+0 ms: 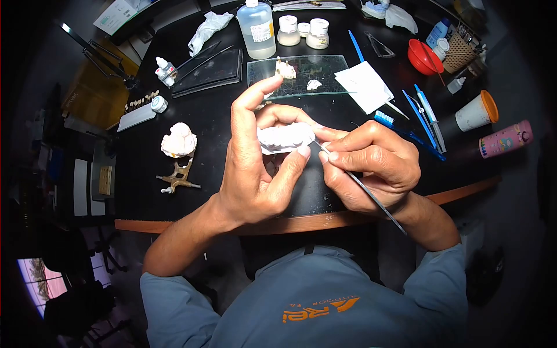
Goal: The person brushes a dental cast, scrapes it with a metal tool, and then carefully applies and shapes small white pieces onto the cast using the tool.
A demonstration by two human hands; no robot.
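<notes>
A white plaster dental model is gripped between the fingers and thumb of my left hand, its row of teeth facing up toward me. My right hand pinches a thin metal carving tool like a pen. The tool's tip meets the right end of the model, close to my left thumb. My left index finger stands raised above the model. On the left of the table lies another plaster model beside a brass-coloured articulator frame.
Behind my hands lies a glass slab with a small model piece. A large bottle and jars stand behind it. White papers, a blue brush, a cup and a red bowl are at right.
</notes>
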